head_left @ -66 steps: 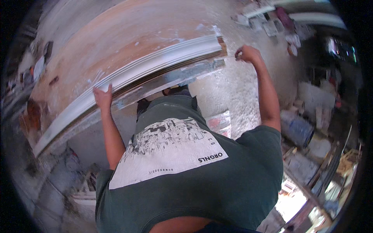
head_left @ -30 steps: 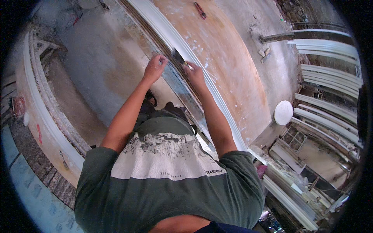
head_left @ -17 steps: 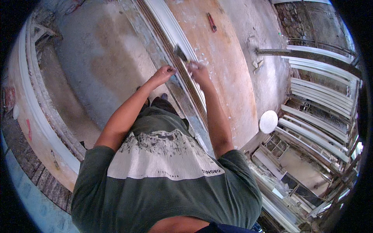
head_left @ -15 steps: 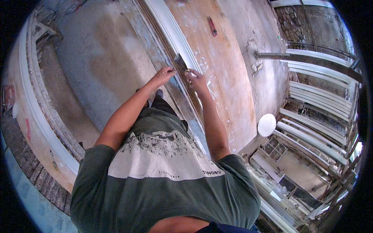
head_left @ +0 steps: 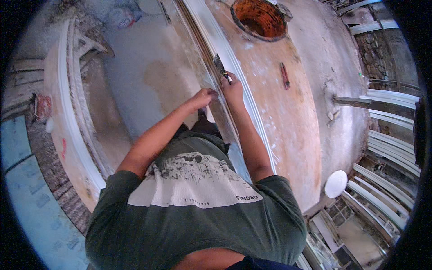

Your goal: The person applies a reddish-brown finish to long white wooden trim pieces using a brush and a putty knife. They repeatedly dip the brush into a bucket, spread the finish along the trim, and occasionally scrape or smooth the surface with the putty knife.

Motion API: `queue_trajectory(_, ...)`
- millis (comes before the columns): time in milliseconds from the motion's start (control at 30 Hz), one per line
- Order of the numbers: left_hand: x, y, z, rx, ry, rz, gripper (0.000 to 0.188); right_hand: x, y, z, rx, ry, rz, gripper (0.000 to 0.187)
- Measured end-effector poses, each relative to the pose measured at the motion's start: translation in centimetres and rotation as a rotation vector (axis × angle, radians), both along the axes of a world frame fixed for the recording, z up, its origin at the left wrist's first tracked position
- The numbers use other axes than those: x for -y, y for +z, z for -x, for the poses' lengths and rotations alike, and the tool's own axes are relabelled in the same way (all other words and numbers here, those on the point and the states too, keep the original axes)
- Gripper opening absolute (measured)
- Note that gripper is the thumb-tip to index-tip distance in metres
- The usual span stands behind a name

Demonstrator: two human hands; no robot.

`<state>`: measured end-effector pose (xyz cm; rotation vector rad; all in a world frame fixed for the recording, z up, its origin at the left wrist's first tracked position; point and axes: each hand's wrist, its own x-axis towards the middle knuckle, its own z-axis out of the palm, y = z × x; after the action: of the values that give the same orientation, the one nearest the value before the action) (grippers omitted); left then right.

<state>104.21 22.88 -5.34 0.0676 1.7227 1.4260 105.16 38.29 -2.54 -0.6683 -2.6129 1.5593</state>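
Observation:
In my right hand is a putty knife, its dark flat blade pointing away from me. The blade lies over a long white ridged moulding and the brown ridged strip along its left side. My left hand is just to the left, by the near edge of the bench, its fingers pinched together. Whatever those fingers hold, if anything, is too small to make out. Both forearms reach forward over the bench edge.
Right of the moulding, a stained tabletop carries a red-handled tool and an orange-lined bucket. A white round disc and racks of white mouldings stand farther right. Another long bench runs along the left.
The view has shifted, bringing the bucket in at the top. Against the bench, both hands have moved farther along the moulding; the putty knife stays in my right hand.

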Motion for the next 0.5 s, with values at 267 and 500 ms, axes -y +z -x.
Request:
queue_trajectory(267, -1.6, 0.8, 8.0, 0.368, -0.067, -0.133, 0.041, 3.8, 0.3, 17.8, -0.111, 0.108, -0.153, 0.032)
queue_trajectory(500, -0.5, -0.6, 15.7, 0.445, 0.024, -0.377, 0.072, 4.9, 3.8, 34.5, -0.204, 0.012, -0.018, 0.040)
